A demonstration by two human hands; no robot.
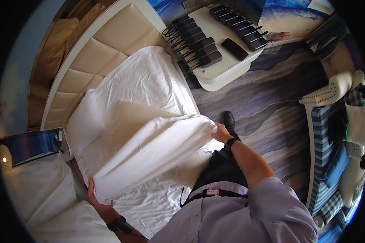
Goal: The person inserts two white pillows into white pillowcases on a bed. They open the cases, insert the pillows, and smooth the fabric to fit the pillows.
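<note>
A white cloth, perhaps a pillowcase or folded sheet (152,148), stretches between my two hands above the bed. My right hand (221,133) grips its far right corner, near the bed's edge. At the lower left, my left hand (99,197) holds the opposite end, thumb and fingers around the fabric. Beneath the cloth lies the rumpled white bed sheet (149,209). A white pillow (86,124) rests against the padded cream headboard (106,54). Another pale pillow (130,114) is partly hidden by the held cloth.
Rows of black devices with cables (197,39) and a black phone (234,49) lie on a white bedside table (213,77). A second bed (45,188) is at left. A striped sofa (319,155) with cushions stands right, across the patterned floor (270,103).
</note>
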